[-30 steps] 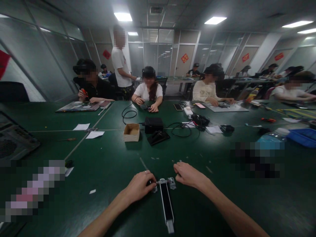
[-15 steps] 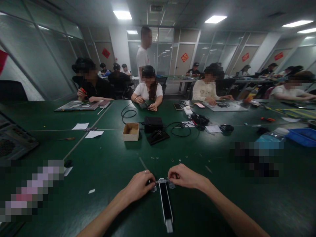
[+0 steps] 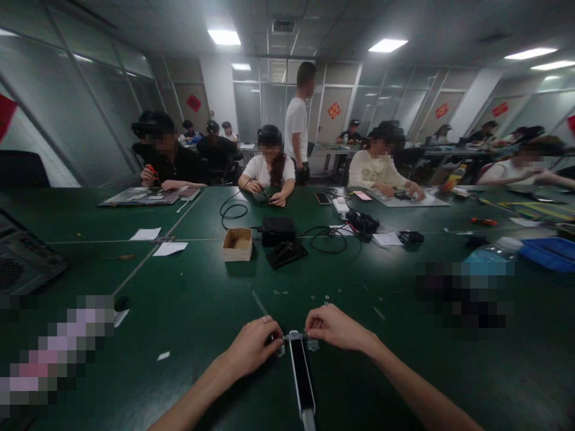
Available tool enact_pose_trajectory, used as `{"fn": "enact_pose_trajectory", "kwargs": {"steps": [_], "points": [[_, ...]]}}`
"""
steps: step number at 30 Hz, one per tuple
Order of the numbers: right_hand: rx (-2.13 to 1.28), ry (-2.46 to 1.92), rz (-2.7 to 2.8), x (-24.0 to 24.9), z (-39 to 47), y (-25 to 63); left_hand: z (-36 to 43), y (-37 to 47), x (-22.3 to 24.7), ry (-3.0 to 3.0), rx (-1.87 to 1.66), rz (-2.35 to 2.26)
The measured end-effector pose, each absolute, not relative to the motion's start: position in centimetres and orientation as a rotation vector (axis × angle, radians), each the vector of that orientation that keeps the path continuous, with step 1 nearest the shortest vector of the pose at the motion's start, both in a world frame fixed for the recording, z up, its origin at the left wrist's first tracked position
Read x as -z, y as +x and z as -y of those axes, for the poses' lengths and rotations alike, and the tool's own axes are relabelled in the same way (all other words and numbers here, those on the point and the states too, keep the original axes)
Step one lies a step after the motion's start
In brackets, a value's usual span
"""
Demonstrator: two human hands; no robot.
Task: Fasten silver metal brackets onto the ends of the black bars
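A long, narrow piece with a black face and pale edges (image 3: 302, 377) lies on the green table, pointing toward me. At its far end is a thin metal crosspiece with small grey brackets (image 3: 313, 345) on either side. My left hand (image 3: 257, 340), with a ring on one finger, is closed in a pinch at the left end of the crosspiece. Curled fingers of my right hand (image 3: 336, 326) pinch at the right end. The fingertips cover those ends, so fine details are hidden. Two small rings or nuts (image 3: 326, 297) lie just beyond my right hand.
Ahead stand an open cardboard box (image 3: 238, 245), a black box (image 3: 278, 230) and a flat black stand (image 3: 287, 254) with cables. A bottle (image 3: 494, 254) and a blue tray (image 3: 550, 254) are at right. Scraps (image 3: 163, 355) dot the table. Co-workers sit opposite.
The person standing in the background has walked to the right. The view has tilted slightly. My hands stay at the crosspiece with almost no change.
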State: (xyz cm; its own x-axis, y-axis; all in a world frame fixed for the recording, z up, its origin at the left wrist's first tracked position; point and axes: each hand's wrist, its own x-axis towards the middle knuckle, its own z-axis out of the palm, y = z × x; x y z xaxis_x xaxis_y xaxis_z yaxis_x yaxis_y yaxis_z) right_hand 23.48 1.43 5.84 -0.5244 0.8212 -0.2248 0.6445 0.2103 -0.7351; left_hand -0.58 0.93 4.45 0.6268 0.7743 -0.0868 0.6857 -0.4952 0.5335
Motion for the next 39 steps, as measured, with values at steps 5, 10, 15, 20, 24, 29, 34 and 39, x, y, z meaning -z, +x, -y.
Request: {"fn": "enact_pose_trajectory", "kwargs": {"steps": [5,10,15,20,24,29,34,39], "points": [[-1.290,-1.538,2.111,-5.2,-1.5,23.5,-0.8,-0.6,-4.3,2.339,-0.218,-1.135],[-1.402,-1.551,2.006,-4.1,-1.7,23.6,-0.7,-0.5,-4.2,2.331,-0.215,-1.132],[-1.536,-1.501,1.891,-3.4,-1.9,23.7,-0.6,-0.5,-4.2,2.336,-0.213,-1.128],[-1.708,-1.409,1.832,-3.4,-2.1,24.3,-0.6,-0.6,-4.4,2.338,-0.184,-1.121],[-1.758,-1.389,1.813,-3.0,-2.4,24.7,-0.6,-0.5,-4.5,2.338,-0.175,-1.129],[-1.722,-1.411,1.838,-2.6,-2.5,24.5,-0.7,-0.5,-4.2,2.348,-0.180,-1.120],[-1.597,-1.459,1.937,-3.6,-2.2,24.2,-0.7,-0.6,-4.0,2.351,-0.191,-1.116],[-1.575,-1.517,1.988,-4.5,-2.0,24.2,-0.7,-0.6,-4.4,2.327,-0.159,-1.131]]}}
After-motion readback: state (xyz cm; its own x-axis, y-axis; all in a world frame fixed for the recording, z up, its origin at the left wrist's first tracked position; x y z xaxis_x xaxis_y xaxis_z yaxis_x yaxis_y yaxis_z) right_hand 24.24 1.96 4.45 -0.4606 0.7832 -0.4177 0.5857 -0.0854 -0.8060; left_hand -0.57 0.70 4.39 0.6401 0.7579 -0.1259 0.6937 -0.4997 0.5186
